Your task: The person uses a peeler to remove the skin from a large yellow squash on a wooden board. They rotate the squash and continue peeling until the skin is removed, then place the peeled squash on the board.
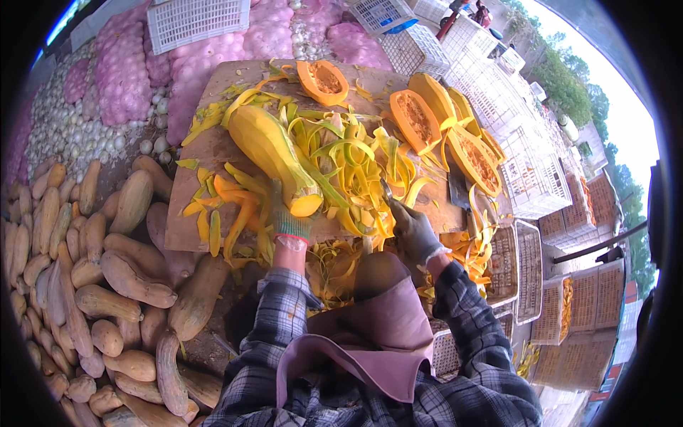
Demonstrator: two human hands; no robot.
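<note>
A long, mostly peeled yellow squash (267, 147) lies slantwise on a wooden board (331, 74), its cut end towards me. My left hand (291, 216), in a green-cuffed glove, grips it near that end; most of its fingers are hidden beneath. My right hand (415, 227), in a greyish glove, is closed around a small hand tool (385, 188), possibly a peeler. Only the tool's metal end shows, among yellow and green peel strips (352, 155) right of the squash. A dark, flat blade (458, 187) lies on the board's right side.
Halved orange squash (415, 120) lie at the board's right, another half (323, 82) at its far edge. Unpeeled squash (139, 277) are heaped at left. Pink net sacks (122, 69) and white onions (80, 128) lie beyond. Plastic crates (533, 165) stand at right.
</note>
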